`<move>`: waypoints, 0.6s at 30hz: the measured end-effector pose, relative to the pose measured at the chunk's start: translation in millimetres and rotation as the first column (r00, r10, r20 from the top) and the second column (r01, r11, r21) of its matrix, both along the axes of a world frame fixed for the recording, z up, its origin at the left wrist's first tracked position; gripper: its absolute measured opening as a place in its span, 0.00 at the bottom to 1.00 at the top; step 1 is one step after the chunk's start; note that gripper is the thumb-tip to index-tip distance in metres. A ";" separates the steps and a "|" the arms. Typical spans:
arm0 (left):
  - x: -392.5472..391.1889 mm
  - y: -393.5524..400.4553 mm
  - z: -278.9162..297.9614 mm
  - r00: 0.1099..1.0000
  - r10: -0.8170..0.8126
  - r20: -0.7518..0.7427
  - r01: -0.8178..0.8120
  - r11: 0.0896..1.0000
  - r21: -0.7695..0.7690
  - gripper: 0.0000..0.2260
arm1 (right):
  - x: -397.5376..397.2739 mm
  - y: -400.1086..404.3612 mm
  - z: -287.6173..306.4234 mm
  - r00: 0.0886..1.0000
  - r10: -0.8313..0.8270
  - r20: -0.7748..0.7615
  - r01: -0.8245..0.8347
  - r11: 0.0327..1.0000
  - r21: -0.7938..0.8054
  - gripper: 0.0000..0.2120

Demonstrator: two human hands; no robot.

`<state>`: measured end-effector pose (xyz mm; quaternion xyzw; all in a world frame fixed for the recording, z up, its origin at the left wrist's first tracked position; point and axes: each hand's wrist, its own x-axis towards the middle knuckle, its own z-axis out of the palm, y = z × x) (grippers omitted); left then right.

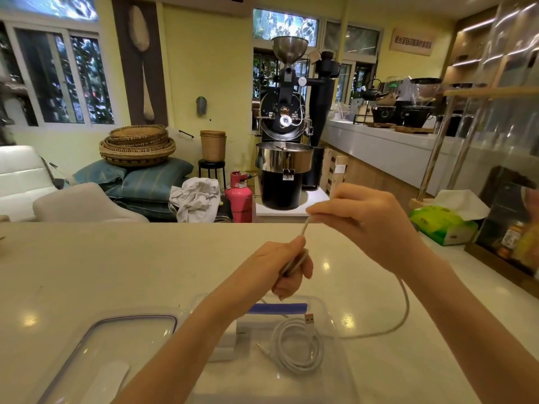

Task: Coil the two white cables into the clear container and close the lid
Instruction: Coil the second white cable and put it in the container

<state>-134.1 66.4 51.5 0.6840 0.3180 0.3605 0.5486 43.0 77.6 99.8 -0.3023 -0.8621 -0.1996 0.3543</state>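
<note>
Both forearms reach in from the bottom of the frame toward its centre, raised above the white counter [116, 266]. The left hand [287, 266], at centre, is curled into a loose fist around a few gathered loops of a white cable [404, 313], thumb and fingertips pinched at the top where the strand leaves the fist. The right hand [358, 217], just up and to the right, is closed with its fingertips pinched on the same strand, so a short taut length runs between the two hands. From under the right wrist the rest of this cable hangs in a wide arc down the right side and trails back left across the counter to the clear container [329, 310].

The container sits open at lower centre, beneath the left forearm. Inside it lies the other white cable [300, 345], already wound in a round coil, its USB plug pointing up at the top of the coil. A blue strip lies along the container's far edge. The clear lid [96, 330], with a purple-grey rim seal, lies flat on the counter at lower left, beside the container.

At the right edge a green tissue pack [440, 225] stands on the counter.
</note>
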 end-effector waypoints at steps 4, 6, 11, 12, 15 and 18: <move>-4.0 2.0 7.4 0.955 -0.121 0.269 0.167 0.973 -0.157 0.20 | -2.4 15.9 -11.2 0.987 0.047 -0.151 -0.045 0.999 0.012 0.13; -5.3 1.2 14.3 0.888 -0.196 0.416 0.299 0.934 -0.197 0.18 | -7.8 19.8 -16.0 0.948 0.102 -0.303 -0.139 0.985 -0.102 0.12; -6.7 7.5 22.0 0.547 -0.345 0.763 0.649 0.750 -0.126 0.14 | -26.1 19.9 -30.8 0.775 -0.009 -0.632 -0.391 0.779 -0.491 0.11; -6.7 8.9 23.4 0.502 -0.326 0.801 0.653 0.750 -0.104 0.14 | -30.0 18.7 -34.7 0.774 -0.031 -0.633 -0.407 0.741 -0.534 0.11; -4.7 13.1 25.6 0.515 -0.172 0.840 0.522 0.840 -0.148 0.13 | -39.6 13.2 -48.0 0.830 -0.063 -0.555 -0.389 0.648 -0.655 0.13; -4.5 16.1 28.3 0.593 0.018 0.805 0.243 0.949 -0.201 0.11 | -46.7 1.2 -57.7 0.891 -0.048 -0.452 -0.351 0.561 -0.750 0.12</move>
